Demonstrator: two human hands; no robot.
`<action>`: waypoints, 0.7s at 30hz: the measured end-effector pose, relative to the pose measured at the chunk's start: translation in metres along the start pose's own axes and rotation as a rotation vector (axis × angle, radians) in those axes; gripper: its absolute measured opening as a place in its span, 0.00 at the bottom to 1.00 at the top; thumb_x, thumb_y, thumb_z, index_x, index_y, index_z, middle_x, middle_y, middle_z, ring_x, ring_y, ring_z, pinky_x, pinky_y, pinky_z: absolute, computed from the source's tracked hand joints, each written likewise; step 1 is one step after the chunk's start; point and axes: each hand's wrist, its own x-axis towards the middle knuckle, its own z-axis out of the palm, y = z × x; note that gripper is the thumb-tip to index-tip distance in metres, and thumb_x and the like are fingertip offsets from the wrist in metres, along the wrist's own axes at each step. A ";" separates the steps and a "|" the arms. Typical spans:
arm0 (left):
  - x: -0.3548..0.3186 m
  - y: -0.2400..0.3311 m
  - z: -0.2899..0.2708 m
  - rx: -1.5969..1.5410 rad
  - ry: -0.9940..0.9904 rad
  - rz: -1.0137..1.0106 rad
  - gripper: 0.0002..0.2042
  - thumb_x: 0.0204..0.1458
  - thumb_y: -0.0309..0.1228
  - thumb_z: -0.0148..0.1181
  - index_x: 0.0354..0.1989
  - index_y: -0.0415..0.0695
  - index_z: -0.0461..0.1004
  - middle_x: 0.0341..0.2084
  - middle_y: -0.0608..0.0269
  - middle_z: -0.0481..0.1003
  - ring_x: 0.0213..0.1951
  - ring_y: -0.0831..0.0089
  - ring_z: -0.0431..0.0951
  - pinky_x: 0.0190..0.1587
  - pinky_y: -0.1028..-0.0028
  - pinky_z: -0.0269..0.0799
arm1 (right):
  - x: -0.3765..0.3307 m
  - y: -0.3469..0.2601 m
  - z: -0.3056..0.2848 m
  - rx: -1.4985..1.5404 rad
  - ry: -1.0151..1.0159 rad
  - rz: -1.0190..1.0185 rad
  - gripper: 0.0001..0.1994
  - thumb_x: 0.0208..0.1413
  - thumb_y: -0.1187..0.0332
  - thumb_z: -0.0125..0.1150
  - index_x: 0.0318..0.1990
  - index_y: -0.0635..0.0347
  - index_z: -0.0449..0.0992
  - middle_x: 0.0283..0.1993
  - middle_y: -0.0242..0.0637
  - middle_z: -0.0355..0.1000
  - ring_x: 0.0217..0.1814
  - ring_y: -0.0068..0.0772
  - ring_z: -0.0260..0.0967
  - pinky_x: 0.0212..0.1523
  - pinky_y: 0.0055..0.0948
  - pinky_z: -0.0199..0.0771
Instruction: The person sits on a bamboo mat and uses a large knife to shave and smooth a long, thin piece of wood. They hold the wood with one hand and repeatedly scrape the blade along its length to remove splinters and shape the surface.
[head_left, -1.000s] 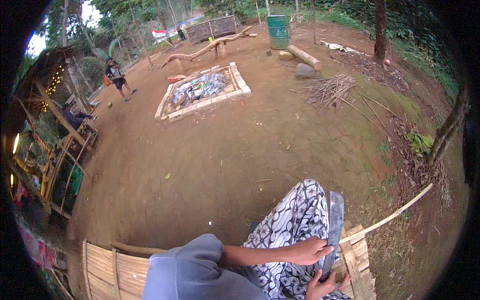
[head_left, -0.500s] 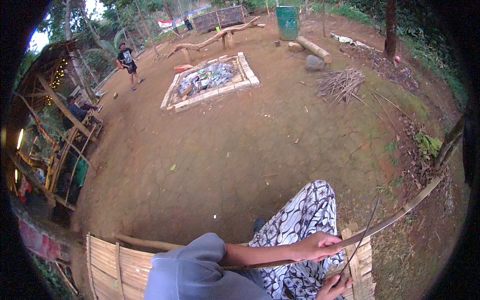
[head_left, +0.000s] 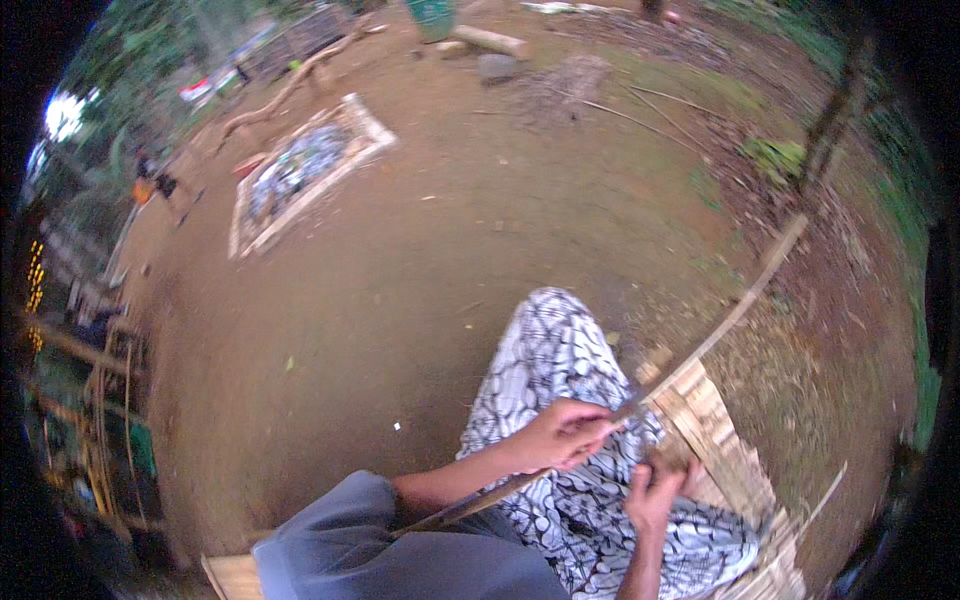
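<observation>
My left hand [head_left: 565, 435] is closed around a long, slightly curved wooden strip [head_left: 742, 305]. The strip slants from beside my body up to the far right. Lower and to the right, my right hand [head_left: 652, 500] is by the edge of the bamboo bench [head_left: 700, 400], thumb and fingers apart. A brownish patch shows between its fingers, too blurred to name. Patterned white-and-dark cloth [head_left: 545, 345] covers my bent legs under both hands.
A block-edged fire pit [head_left: 375, 140] with ash lies far left, beside a log rail. A green drum [head_left: 430, 18], a log [head_left: 490, 42] and a grey stone [head_left: 497, 67] stand at the back. A person [head_left: 160, 185] is at the far left; a tree trunk [head_left: 838, 120] rises right.
The view has swung right. The thin dark rod that was at my right hand no longer shows there, and that hand's fingers have spread. My left hand still grips the wooden strip.
</observation>
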 end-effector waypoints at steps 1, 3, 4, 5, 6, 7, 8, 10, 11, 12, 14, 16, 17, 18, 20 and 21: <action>0.000 0.002 0.004 0.015 0.027 -0.037 0.11 0.58 0.31 0.48 0.40 0.36 0.71 0.15 0.71 0.63 0.12 0.86 0.59 0.11 0.84 0.52 | 0.002 -0.008 -0.004 0.034 -0.042 -0.048 0.22 0.43 0.49 0.59 0.28 0.64 0.74 0.22 0.52 0.68 0.26 0.59 0.66 0.34 0.45 0.66; -0.006 -0.004 0.006 0.055 0.094 -0.115 0.12 0.59 0.31 0.48 0.43 0.35 0.71 0.15 0.72 0.63 0.12 0.87 0.58 0.12 0.83 0.51 | 0.013 -0.006 -0.014 -0.083 -0.068 -0.204 0.23 0.41 0.46 0.59 0.23 0.62 0.72 0.19 0.48 0.69 0.22 0.51 0.67 0.28 0.43 0.64; -0.008 -0.001 0.008 0.076 0.117 -0.158 0.12 0.59 0.31 0.47 0.45 0.36 0.70 0.15 0.72 0.63 0.13 0.87 0.58 0.12 0.83 0.50 | 0.019 0.005 -0.017 -0.105 -0.027 -0.222 0.24 0.41 0.45 0.59 0.21 0.62 0.71 0.18 0.48 0.68 0.22 0.51 0.68 0.29 0.43 0.65; -0.010 0.008 0.009 0.124 0.092 -0.101 0.13 0.58 0.31 0.48 0.47 0.35 0.70 0.16 0.71 0.64 0.13 0.87 0.58 0.13 0.84 0.50 | 0.031 0.016 -0.023 -0.108 -0.030 -0.187 0.24 0.41 0.46 0.60 0.20 0.63 0.71 0.17 0.48 0.68 0.22 0.52 0.68 0.29 0.43 0.65; -0.017 0.012 0.011 0.070 0.137 -0.090 0.13 0.58 0.30 0.48 0.46 0.35 0.70 0.16 0.71 0.64 0.13 0.88 0.58 0.13 0.84 0.49 | 0.035 0.036 -0.020 -0.017 0.019 -0.003 0.22 0.41 0.48 0.59 0.22 0.63 0.73 0.19 0.49 0.70 0.24 0.53 0.69 0.29 0.41 0.67; -0.016 0.016 0.013 0.094 0.180 -0.093 0.13 0.58 0.30 0.48 0.46 0.35 0.69 0.16 0.71 0.63 0.13 0.88 0.58 0.12 0.84 0.49 | 0.047 0.047 -0.028 -0.006 -0.020 0.150 0.21 0.43 0.50 0.58 0.28 0.62 0.76 0.23 0.51 0.71 0.27 0.54 0.71 0.29 0.41 0.69; -0.012 0.016 0.015 0.113 0.232 -0.085 0.13 0.59 0.30 0.47 0.46 0.34 0.69 0.15 0.71 0.63 0.13 0.88 0.57 0.12 0.84 0.49 | 0.055 0.037 -0.041 -0.078 -0.059 0.170 0.21 0.46 0.49 0.55 0.32 0.60 0.77 0.25 0.51 0.72 0.29 0.54 0.72 0.32 0.43 0.71; -0.005 0.014 0.004 0.042 0.168 -0.092 0.14 0.58 0.30 0.48 0.46 0.33 0.69 0.15 0.71 0.62 0.12 0.87 0.56 0.12 0.85 0.48 | 0.048 0.031 -0.040 -0.135 -0.100 0.177 0.24 0.48 0.45 0.53 0.34 0.61 0.76 0.23 0.50 0.72 0.28 0.53 0.72 0.31 0.44 0.72; -0.007 0.010 0.002 -0.066 0.170 -0.126 0.14 0.58 0.30 0.48 0.45 0.32 0.69 0.15 0.71 0.62 0.11 0.87 0.56 0.11 0.85 0.48 | 0.044 0.025 -0.036 -0.099 -0.146 0.105 0.25 0.48 0.44 0.52 0.33 0.61 0.76 0.22 0.49 0.72 0.27 0.52 0.72 0.33 0.45 0.72; -0.005 0.007 0.006 -0.013 0.179 -0.118 0.13 0.58 0.30 0.48 0.45 0.33 0.69 0.13 0.71 0.61 0.10 0.87 0.55 0.11 0.84 0.47 | 0.038 0.018 -0.033 -0.063 -0.195 0.029 0.27 0.48 0.42 0.51 0.33 0.60 0.76 0.20 0.48 0.72 0.26 0.50 0.72 0.34 0.45 0.72; -0.010 0.000 0.011 0.056 0.162 -0.159 0.12 0.58 0.29 0.47 0.46 0.33 0.68 0.11 0.72 0.60 0.10 0.87 0.55 0.11 0.84 0.47 | 0.039 0.004 -0.037 -0.197 -0.025 -0.290 0.29 0.47 0.38 0.47 0.26 0.58 0.77 0.14 0.42 0.69 0.16 0.44 0.67 0.37 0.44 0.67; -0.013 0.010 0.021 0.022 0.152 -0.153 0.12 0.59 0.28 0.45 0.45 0.33 0.69 0.10 0.73 0.59 0.10 0.87 0.54 0.11 0.84 0.47 | 0.059 0.030 -0.054 -0.410 -0.207 -0.271 0.26 0.49 0.42 0.50 0.33 0.59 0.77 0.17 0.45 0.71 0.22 0.46 0.72 0.35 0.44 0.71; -0.014 0.013 0.020 0.029 0.153 -0.171 0.12 0.59 0.28 0.45 0.45 0.33 0.69 0.10 0.73 0.59 0.10 0.86 0.54 0.11 0.84 0.47 | 0.070 0.050 -0.057 -0.192 -0.110 0.032 0.26 0.50 0.44 0.50 0.34 0.60 0.77 0.18 0.45 0.71 0.23 0.47 0.72 0.37 0.44 0.70; -0.013 0.017 0.021 0.040 0.137 -0.191 0.12 0.59 0.28 0.44 0.45 0.33 0.68 0.10 0.73 0.59 0.10 0.86 0.54 0.11 0.84 0.47 | 0.079 0.075 -0.060 0.023 0.006 0.343 0.25 0.51 0.45 0.50 0.36 0.62 0.77 0.18 0.46 0.71 0.24 0.48 0.71 0.40 0.44 0.70; -0.022 0.017 0.021 -0.033 0.124 -0.255 0.13 0.59 0.29 0.45 0.45 0.31 0.68 0.11 0.72 0.59 0.10 0.86 0.53 0.11 0.83 0.46 | 0.093 0.123 -0.067 -0.084 0.323 0.485 0.24 0.54 0.49 0.49 0.36 0.65 0.76 0.16 0.49 0.69 0.23 0.50 0.71 0.34 0.41 0.71; -0.029 0.012 0.018 -0.067 0.120 -0.247 0.13 0.59 0.30 0.45 0.45 0.31 0.68 0.11 0.72 0.59 0.10 0.86 0.53 0.11 0.83 0.46 | 0.095 0.119 -0.064 -0.025 0.326 0.440 0.24 0.54 0.49 0.48 0.36 0.65 0.76 0.16 0.49 0.69 0.23 0.50 0.71 0.33 0.41 0.71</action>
